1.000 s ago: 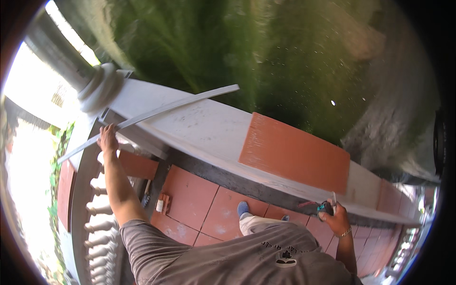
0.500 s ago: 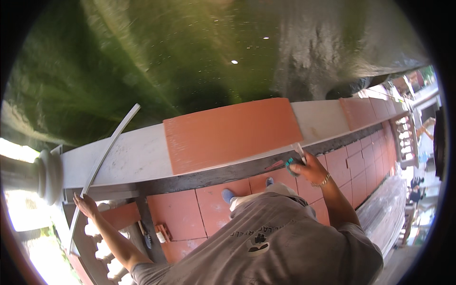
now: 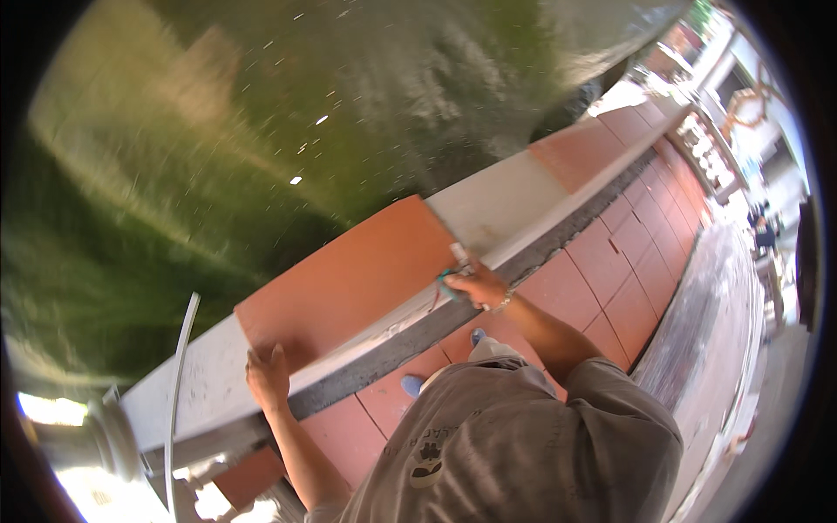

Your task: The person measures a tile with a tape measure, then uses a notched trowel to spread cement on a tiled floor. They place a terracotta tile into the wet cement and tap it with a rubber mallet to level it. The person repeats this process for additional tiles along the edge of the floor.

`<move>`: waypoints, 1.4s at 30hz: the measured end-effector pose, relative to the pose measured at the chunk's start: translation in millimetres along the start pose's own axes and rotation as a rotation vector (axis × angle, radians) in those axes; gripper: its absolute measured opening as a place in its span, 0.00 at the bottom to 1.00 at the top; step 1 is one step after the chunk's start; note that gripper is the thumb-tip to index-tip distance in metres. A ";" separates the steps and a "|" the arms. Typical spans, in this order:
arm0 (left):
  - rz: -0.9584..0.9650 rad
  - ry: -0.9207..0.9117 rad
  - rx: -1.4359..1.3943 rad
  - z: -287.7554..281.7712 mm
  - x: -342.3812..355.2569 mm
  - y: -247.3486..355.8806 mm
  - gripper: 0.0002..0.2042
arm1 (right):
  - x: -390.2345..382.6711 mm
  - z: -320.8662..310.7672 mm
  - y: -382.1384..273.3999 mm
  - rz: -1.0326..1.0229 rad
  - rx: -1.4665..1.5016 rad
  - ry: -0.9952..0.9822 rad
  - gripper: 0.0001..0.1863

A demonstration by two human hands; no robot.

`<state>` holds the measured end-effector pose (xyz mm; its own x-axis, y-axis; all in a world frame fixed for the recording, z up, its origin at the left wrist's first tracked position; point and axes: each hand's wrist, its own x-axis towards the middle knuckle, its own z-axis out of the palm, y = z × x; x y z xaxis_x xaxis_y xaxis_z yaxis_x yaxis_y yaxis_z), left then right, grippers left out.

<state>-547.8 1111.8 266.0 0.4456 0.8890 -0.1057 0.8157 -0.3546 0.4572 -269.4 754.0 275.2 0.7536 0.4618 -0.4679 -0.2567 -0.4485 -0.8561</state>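
A large terracotta tile [image 3: 349,270] lies across the pale ledge [image 3: 497,209]. At its near left corner, my left hand [image 3: 268,379] grips the edge, thumb apart from the fingers. My right hand [image 3: 478,286] is closed beside the tile's right end, around a small hand tool [image 3: 459,254] with a pale tip. A teal piece [image 3: 446,281] also shows at those fingers; its kind is blurred. Away from both hands, a long thin metal strip [image 3: 180,375] leans across the ledge's left end.
Green sheeting [image 3: 261,105] hangs beyond the ledge. More terracotta tile [image 3: 580,152] covers the ledge farther right. Below are floor tiles [image 3: 567,283] and a plastic-wrapped long stack [image 3: 697,305]. A round column base [image 3: 109,436] stands at the left end.
My left hand has let go of the metal strip and moved right onto the tile's corner. My right hand still holds the tool by the tile's right end. The view has turned.
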 end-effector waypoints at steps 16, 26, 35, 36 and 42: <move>-0.139 -0.195 -0.539 -22.7 56.8 -25.8 0.33 | 21.8 -43.2 12.6 -0.033 0.179 -0.246 0.26; 0.036 -0.580 -1.362 -14.1 5.8 9.8 0.33 | 5.5 -94.0 41.6 0.022 1.170 -0.288 0.17; -0.028 -0.581 -1.340 82.1 -35.6 179.2 0.27 | 25.1 -235.7 71.7 -0.167 1.231 -0.031 0.21; -0.065 -0.584 -1.333 88.3 -39.1 196.0 0.27 | 30.4 -246.9 75.7 -0.127 1.236 0.043 0.21; -0.028 -0.735 -1.399 122.1 -44.4 259.4 0.29 | 59.4 -293.4 85.4 -0.194 1.212 0.113 0.20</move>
<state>-310.9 944.9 281.4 0.8502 0.4141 -0.3250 0.0394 0.5656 0.8238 -69.0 518.7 238.7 0.8745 0.3455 -0.3402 -0.4846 0.6478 -0.5878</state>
